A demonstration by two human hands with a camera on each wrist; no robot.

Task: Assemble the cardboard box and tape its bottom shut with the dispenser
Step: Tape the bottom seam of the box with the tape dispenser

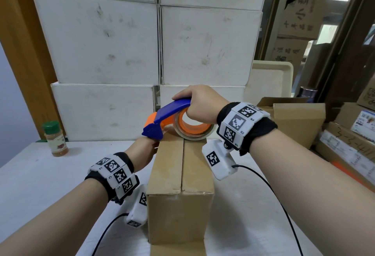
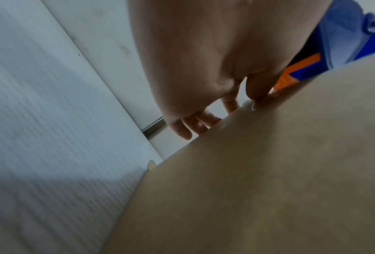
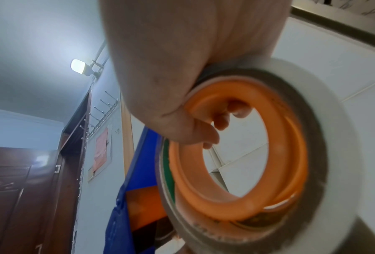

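Wrist tags (image 1: 236,123) "R1–R3" on R hand (image 1: 199,103) w/ dispenser (image 1: 166,116)

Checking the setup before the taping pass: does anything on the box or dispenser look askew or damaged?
Nothing stands out. The cardboard box sits square with its two flaps meeting along the centre seam, the right hand grips the tape dispenser at the far end, and the left hand steadies the far left corner.

The head view is evenly and softly lit, with lines bowed at its edges. Both wrist views are smeared by blur, and a shadow is cast across the white table (image 2: 51,137). Glare is given off by a ceiling lamp (image 3: 79,66)
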